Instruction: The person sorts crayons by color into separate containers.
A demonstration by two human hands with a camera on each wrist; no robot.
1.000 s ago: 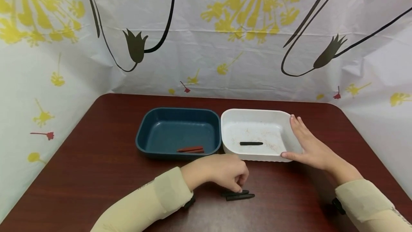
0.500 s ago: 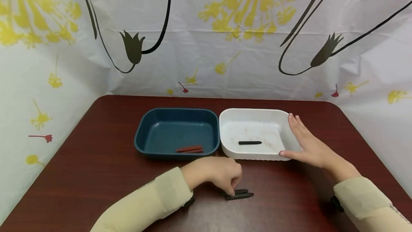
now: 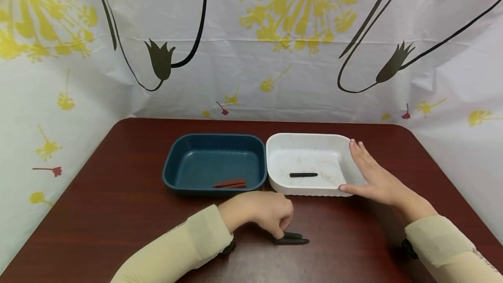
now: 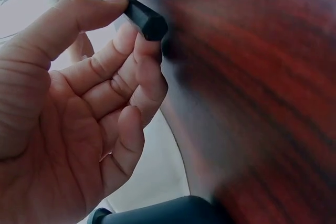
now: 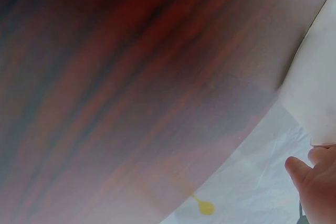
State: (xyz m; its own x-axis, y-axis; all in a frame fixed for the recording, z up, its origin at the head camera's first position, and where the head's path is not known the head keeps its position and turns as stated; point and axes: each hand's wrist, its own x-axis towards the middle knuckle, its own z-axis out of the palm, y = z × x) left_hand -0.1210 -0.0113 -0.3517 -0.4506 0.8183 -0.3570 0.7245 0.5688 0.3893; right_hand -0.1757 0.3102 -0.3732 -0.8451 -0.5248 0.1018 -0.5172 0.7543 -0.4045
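My left hand (image 3: pixel 267 211) is low over the table in front of the trays. In the left wrist view its thumb and fingers pinch the end of a black crayon (image 4: pixel 144 18). In the head view that crayon lies beside another black crayon (image 3: pixel 291 242), partly hidden by the fingertips. My right hand (image 3: pixel 379 182) rests against the right end of the white tray (image 3: pixel 310 191), fingers spread, thumb at its front rim. Inside the white tray is one black crayon (image 3: pixel 304 174). In the right wrist view only part of the right hand (image 5: pixel 317 184) shows.
A dark blue tray (image 3: pixel 214 158) stands directly left of the white one, with reddish-brown crayons (image 3: pixel 229 183) near its front wall. Both trays sit on a dark red wooden table (image 3: pixel 118 213). Patterned white sheeting (image 3: pixel 235 64) hangs behind and beside the table.
My left hand has shifted a little left along the black crayons, to their left ends. The right hand keeps its place on the white tray. The head view has drifted slightly.
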